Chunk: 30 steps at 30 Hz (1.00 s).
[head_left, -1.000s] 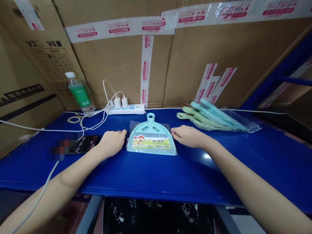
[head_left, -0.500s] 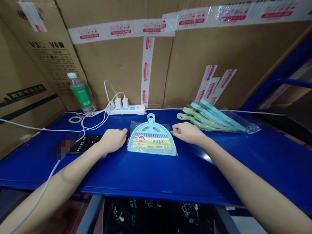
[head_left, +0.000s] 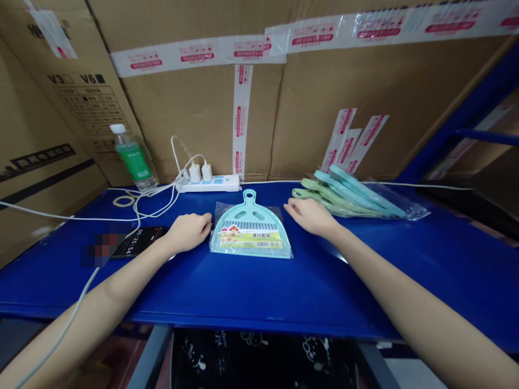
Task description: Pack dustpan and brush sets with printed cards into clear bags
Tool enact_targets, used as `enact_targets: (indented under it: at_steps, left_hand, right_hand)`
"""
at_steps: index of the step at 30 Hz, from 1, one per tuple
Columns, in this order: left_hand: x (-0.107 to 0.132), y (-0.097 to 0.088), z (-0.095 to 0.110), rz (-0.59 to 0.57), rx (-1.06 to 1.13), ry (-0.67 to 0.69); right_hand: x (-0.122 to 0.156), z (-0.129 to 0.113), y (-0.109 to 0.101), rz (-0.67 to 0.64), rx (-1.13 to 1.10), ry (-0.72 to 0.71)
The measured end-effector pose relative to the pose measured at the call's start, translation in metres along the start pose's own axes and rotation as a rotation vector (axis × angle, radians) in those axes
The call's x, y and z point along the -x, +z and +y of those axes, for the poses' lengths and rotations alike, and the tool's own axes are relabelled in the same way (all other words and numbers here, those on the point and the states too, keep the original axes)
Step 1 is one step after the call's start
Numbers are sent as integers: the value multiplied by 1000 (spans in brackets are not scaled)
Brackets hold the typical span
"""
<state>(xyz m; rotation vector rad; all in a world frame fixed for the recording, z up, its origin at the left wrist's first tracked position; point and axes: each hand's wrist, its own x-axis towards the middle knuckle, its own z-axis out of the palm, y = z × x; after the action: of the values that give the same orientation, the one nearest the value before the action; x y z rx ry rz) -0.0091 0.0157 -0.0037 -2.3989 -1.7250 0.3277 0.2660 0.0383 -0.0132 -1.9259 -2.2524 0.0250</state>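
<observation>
A light blue dustpan (head_left: 251,215) with a striped brush in it lies flat in a clear bag, its handle pointing away from me. A yellow and white label (head_left: 251,237) covers its lower part. My left hand (head_left: 190,232) rests on the table just left of the bag, its fingers curled closed with nothing visible in them. To the right of the bag is my right hand (head_left: 308,215), also loosely closed and apart from the bag. Just beyond it lies a pile of bagged green and blue dustpans (head_left: 357,194), partly overlapped by that hand.
A white power strip (head_left: 211,183) with chargers and loose cables sits at the back of the blue table (head_left: 251,294). At the left are a green-labelled bottle (head_left: 135,159), a coiled ring (head_left: 123,201) and a phone (head_left: 140,242) showing a timer. Cardboard (head_left: 194,113) stands behind.
My right hand has drawn slightly away from the right edge of the dustpan's bag. My left hand stays beside the bag. The view has shifted a little.
</observation>
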Motion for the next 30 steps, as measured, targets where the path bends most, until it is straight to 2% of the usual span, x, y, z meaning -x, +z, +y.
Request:
enact_targets:
  at_steps: [12, 19, 21, 24, 27, 30]
  left_hand:
    - [1, 2, -1, 15, 19, 11]
    - [3, 1, 3, 85, 24, 11]
    - [3, 2, 3, 136, 29, 70]
    - [2, 5, 1, 267, 11, 282]
    - [2, 8, -1, 362, -19, 463]
    - [4, 5, -3, 331, -8, 555]
  right_hand:
    - [-3, -6, 13, 82, -8, -4]
    - [-4, -6, 16, 80, -13, -24]
    - [-3, -6, 11, 80, -14, -27]
    - [0, -1, -6, 132, -7, -25]
    - [4, 14, -25, 342, 48, -10]
    - [7, 35, -32, 521, 153, 130]
